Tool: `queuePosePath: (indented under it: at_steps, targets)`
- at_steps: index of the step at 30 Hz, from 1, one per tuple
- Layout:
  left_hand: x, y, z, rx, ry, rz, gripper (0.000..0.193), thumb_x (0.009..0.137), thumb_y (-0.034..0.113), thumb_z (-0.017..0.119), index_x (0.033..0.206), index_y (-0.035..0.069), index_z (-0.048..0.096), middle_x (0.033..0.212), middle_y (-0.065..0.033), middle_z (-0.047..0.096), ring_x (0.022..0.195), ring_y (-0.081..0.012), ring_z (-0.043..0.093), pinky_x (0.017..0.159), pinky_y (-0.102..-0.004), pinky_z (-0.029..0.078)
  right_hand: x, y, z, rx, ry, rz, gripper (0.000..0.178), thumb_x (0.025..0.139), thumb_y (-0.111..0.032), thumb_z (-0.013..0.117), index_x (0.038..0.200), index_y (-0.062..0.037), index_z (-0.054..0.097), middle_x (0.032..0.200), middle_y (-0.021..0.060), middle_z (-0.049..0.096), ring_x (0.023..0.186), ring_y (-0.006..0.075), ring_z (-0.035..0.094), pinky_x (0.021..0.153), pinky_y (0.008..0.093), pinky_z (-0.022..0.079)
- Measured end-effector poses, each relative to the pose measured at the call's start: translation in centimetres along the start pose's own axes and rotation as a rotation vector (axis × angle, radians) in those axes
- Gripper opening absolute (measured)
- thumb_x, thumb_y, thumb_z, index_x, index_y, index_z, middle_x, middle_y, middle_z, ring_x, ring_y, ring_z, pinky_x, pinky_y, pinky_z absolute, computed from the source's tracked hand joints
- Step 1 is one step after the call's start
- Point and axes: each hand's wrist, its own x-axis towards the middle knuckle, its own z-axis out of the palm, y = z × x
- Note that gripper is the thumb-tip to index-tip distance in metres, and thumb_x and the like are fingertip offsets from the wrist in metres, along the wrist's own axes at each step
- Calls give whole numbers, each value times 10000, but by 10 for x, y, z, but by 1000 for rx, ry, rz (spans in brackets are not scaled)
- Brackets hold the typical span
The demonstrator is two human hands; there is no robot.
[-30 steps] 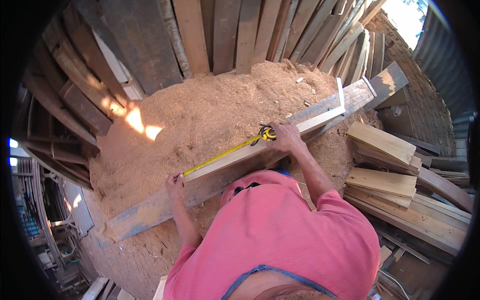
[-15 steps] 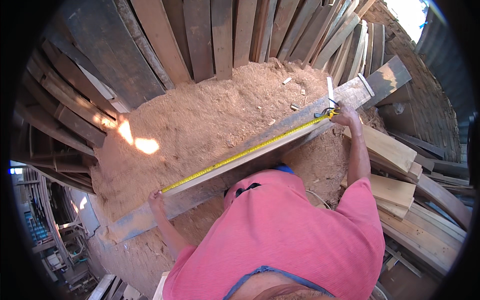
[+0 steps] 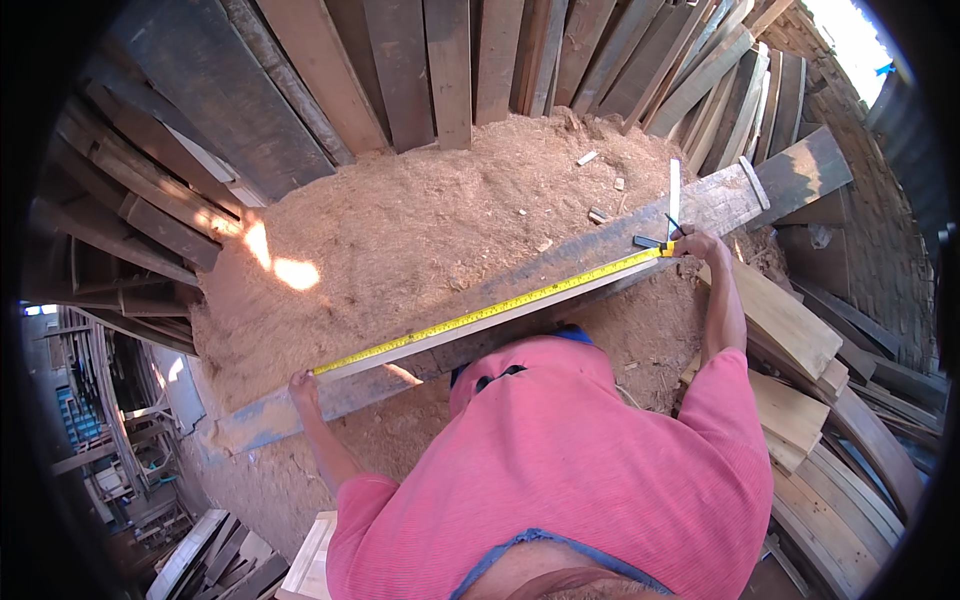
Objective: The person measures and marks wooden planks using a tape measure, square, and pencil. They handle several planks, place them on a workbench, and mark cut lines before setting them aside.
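Yellow tape measure (image 3: 490, 311), blade out, runs on a diagonal along a narrow pale wood strip (image 3: 450, 337), lower L to upper R, on a plank bench (image 3: 715, 200) in front of the person. Left hand (image 3: 303, 385) pinches the blade's free end at the strip's lower L end; right hand (image 3: 702, 246) grasps the tape's case at the opp. end. Just beyond the right hand, a flat white bar (image 3: 674, 192) juts away from the person; the dark bits by the case are too small to ID.

For a good reading, prob. best to keep the blade taut, flat & parallel to the strip's edge, free end snug & square w/ the strip's end, eyes straight above the marks; sag or twist mid-span could skew it.

Materials: blade = thin, smooth ribbon; strip = straight, clean-cut timber; bench = weathered, grey-brown, dust-smeared, w/ a pale crosspiece (image 3: 755, 183) toward its R end. Beyond: a soft-looking mound of tan sawdust (image 3: 400, 230), a few wood chips on top, then tall, rough boards (image 3: 495, 60) leaning in a row. R side: stacked pale planks (image 3: 790, 315), flat & squared-off. Person wears a pink shirt (image 3: 560, 440), fine-ribbed.
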Motion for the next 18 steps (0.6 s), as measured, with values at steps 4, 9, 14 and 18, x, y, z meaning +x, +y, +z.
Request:
queuePosePath:
  at_steps: [4, 9, 14, 18]
  targets:
    - [-3, 2, -2, 77, 17, -32, 87, 975, 45, 711, 1060, 24, 709, 837, 2, 648, 705, -73, 554, 570, -238, 426, 11, 6, 9, -51, -19, -15, 500, 763, -309, 753, 1229, -129, 755, 1171, 128, 764, 1093, 278, 706, 933, 397, 528]
    - [-12, 6, -3, -52, -48, 3, 88, 960, 88, 735, 1037, 54, 707, 765, 28, 589, 591, -62, 481, 490, -250, 371, 28, 7, 36, 106, 349, -25, 444, 883, -189, 651, 1290, -25, 721, 971, 135, 758, 900, 217, 694, 807, 375, 534]
    - [-14, 4, -12, -147, -188, 0, 139, 961, 106, 744, 1083, 43, 721, 751, 13, 591, 574, -86, 498, 485, -274, 408, 20, -62, 66, 280, 528, -380, 499, 961, -66, 483, 1432, -79, 647, 1012, 139, 757, 753, 203, 667, 672, 365, 530]
    - [-16, -1, -22, -89, -287, -71, 246, 970, 146, 762, 1186, 38, 713, 881, -20, 685, 687, -102, 613, 578, -262, 514, -40, -193, 94, 530, 281, -387, 451, 1074, -67, 454, 1512, -68, 562, 1168, 115, 718, 726, 102, 607, 641, 238, 502]
